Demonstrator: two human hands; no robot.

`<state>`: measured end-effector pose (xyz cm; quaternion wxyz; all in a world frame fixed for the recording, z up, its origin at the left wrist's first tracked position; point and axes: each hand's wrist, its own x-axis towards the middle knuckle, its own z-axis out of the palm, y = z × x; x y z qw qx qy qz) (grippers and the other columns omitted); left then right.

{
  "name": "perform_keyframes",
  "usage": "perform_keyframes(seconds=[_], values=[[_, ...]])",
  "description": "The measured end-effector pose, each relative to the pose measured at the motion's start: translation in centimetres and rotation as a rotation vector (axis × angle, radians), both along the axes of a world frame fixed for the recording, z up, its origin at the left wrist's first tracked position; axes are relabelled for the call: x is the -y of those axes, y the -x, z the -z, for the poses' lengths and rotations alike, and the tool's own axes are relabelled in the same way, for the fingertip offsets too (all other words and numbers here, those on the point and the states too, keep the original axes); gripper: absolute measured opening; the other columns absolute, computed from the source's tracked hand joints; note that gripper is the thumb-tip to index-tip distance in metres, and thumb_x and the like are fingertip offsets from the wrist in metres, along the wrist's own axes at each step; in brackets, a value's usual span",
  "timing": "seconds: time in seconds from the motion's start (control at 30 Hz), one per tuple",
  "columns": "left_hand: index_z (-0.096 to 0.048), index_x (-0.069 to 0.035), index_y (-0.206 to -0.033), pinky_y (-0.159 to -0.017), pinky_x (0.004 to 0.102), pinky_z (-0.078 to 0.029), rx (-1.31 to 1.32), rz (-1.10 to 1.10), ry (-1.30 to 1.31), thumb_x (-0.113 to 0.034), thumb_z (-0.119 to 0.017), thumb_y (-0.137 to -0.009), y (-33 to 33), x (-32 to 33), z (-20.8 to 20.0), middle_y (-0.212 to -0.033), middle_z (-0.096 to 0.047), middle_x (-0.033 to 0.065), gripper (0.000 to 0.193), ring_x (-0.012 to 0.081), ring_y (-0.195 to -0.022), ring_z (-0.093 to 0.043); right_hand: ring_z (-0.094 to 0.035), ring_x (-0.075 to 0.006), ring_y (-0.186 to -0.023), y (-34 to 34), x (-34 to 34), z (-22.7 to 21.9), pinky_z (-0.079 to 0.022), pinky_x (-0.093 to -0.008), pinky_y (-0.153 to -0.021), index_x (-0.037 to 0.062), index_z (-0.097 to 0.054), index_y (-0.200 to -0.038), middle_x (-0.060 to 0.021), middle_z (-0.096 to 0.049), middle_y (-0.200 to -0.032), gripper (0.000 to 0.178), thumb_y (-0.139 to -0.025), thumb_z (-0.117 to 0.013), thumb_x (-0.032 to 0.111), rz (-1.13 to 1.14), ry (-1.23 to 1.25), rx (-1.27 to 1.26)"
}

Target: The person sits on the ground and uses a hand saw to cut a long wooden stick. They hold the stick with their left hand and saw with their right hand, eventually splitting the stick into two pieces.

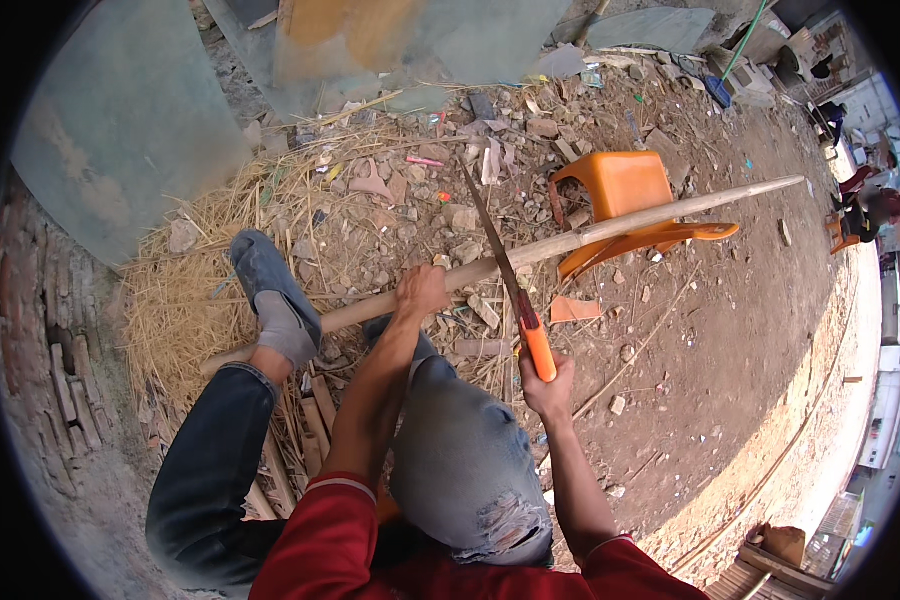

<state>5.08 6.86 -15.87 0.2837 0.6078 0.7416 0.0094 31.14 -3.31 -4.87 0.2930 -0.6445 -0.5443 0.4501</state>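
A long pale wooden pole [610, 228] slants up to the right across an orange plastic stool [632, 185] lying on its side. My left hand [422, 290] is wrapped round the pole, left of the saw. In my right hand [547, 385] is the orange handle of a hand saw [498, 240]. Its dark, tapering blade crosses the pole and points up and away. Whether the teeth have cut into the wood I cannot tell. My left foot, in a grey slipper [270, 280], rests against the pole near its lower left end.
Rubble and stones [460, 220] cover the ground ahead, with straw [185, 310] at the left. Large grey sheets [130, 130] lean at the back beside a brick wall [45, 370]. Wooden sticks [320, 405] lie under my legs. A seated person [870, 207] is far right.
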Motion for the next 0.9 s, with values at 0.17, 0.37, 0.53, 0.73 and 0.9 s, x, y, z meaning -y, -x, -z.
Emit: perform_keyframes(seconds=[0.17,0.37,0.53,0.73,0.9], values=[[-0.079,-0.005,-0.107,-0.09,0.0455,-0.061,0.009,0.042,0.076,-0.023,-0.079,-0.076,0.7,-0.4,0.5,-0.106,-0.077,0.0211,0.035,0.0366,-0.102,-0.075,-0.057,-0.0135,-0.056,2.3,-2.9,-4.0,-0.049,-0.0344,-0.058,-0.0028,-0.068,-0.079,-0.0081,-0.059,-0.06,0.026,-0.091,-0.071,0.02,-0.155,-0.013,0.145],[-0.076,-0.005,-0.11,-0.09,0.0451,-0.06,-0.048,0.026,-0.019,-0.025,-0.08,-0.076,-0.2,1.1,0.9,-0.107,-0.076,0.0214,0.039,0.0364,-0.101,-0.075,-0.051,-0.008,-0.063,-0.4,-6.7,-15.4,-0.044,-0.0309,-0.06,-0.0032,-0.073,-0.102,-0.0019,-0.06,-0.066,0.023,-0.094,-0.073,0.019,-0.149,-0.003,0.054],[-0.073,-0.007,-0.116,-0.087,0.0449,-0.06,-0.103,-0.053,-0.174,-0.025,-0.079,-0.081,0.1,2.5,1.7,-0.105,-0.076,0.0206,0.04,0.0349,-0.101,-0.075,-0.05,-0.008,-0.06,0.8,-3.8,-21.9,-0.043,-0.0312,-0.056,-0.0036,-0.069,-0.092,-0.0025,-0.057,-0.063,0.015,-0.093,-0.072,0.011,-0.13,-0.34,0.099],[-0.076,-0.004,-0.109,-0.089,0.044,-0.06,-0.059,-0.084,-0.075,-0.02,-0.078,-0.081,-1.5,2.4,0.1,-0.106,-0.077,0.0198,0.033,0.0351,-0.099,-0.076,-0.054,-0.0087,-0.059,-2.6,0.7,-12.1,-0.046,-0.0308,-0.057,-0.0031,-0.069,-0.088,-0.0032,-0.061,-0.064,0.013,-0.091,-0.071,0.009,-0.034,-0.212,0.024],[-0.08,-0.004,-0.103,-0.088,0.0424,-0.061,-0.119,-0.043,-0.11,-0.015,-0.074,-0.078,-0.3,1.7,1.5,-0.098,-0.077,0.0234,0.027,0.0351,-0.098,-0.076,-0.056,-0.0091,-0.061,-3.9,3.2,-8.5,-0.048,-0.0311,-0.058,-0.0029,-0.069,-0.087,-0.0037,-0.061,-0.065,0.014,-0.091,-0.069,0.01,-0.112,-0.076,0.106]])
